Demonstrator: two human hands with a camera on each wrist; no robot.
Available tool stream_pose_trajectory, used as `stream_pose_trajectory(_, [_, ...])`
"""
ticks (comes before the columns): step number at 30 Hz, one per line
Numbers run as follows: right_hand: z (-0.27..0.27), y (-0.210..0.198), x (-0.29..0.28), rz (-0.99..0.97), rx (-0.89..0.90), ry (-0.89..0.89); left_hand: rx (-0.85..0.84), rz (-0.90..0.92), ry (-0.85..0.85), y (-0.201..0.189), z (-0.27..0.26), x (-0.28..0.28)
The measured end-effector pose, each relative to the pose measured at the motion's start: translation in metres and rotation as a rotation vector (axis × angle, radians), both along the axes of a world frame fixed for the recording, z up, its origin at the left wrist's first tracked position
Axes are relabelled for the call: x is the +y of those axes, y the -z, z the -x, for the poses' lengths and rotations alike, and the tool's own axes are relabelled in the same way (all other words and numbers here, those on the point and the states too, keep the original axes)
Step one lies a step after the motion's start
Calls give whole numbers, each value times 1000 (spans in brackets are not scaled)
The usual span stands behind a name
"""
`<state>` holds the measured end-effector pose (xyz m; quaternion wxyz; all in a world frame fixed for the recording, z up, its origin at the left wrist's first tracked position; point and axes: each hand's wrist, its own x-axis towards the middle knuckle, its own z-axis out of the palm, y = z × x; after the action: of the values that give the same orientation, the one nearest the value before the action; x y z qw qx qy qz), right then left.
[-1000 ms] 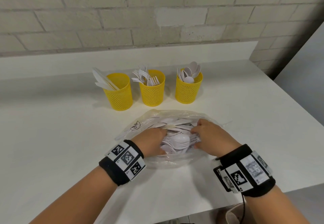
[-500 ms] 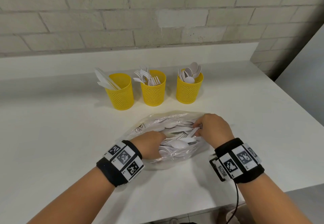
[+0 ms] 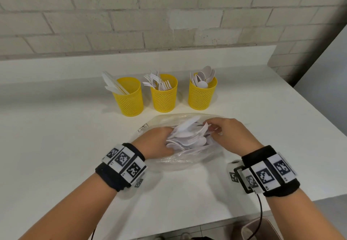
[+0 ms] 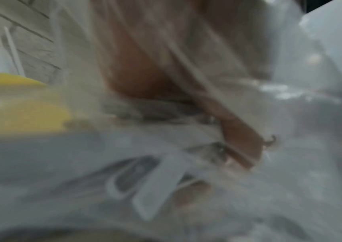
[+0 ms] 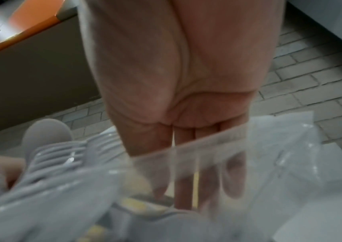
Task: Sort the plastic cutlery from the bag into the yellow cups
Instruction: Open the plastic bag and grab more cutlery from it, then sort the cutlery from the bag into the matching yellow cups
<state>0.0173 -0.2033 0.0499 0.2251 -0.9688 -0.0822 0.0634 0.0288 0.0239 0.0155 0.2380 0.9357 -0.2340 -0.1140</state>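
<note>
Three yellow mesh cups stand in a row at the back: the left cup holds knives, the middle cup forks, the right cup spoons. In front of them lies the clear plastic bag with white cutlery inside. My left hand reaches into the bag's mouth and grips a fanned stack of white spoons; the same stack of spoons shows in the right wrist view. My right hand is at the handle ends and pinches a spoon there. The left wrist view is blurred, with bag plastic over it.
The white table ends close to my forearms at the front edge and at the right. A raised white ledge and a brick wall close off the back. A bin stands below the front edge.
My left hand has gathered the spoons into a raised fanned stack. My right hand has shifted up and right to the handle ends. The bag has crumpled a little under both hands.
</note>
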Motion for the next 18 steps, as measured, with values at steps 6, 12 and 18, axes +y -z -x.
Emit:
stream_pose_trajectory(6, [1, -10, 4, -78, -23, -69, 64, 209, -18, -25, -7, 2])
stream_pose_trajectory(12, [-11, -18, 9, -46, -99, -8, 209, 285, -5, -33, -11, 4])
stream_pose_trajectory(18, [-26, -9, 14, 47, -38, 65, 198, 398, -57, -46, -12, 11])
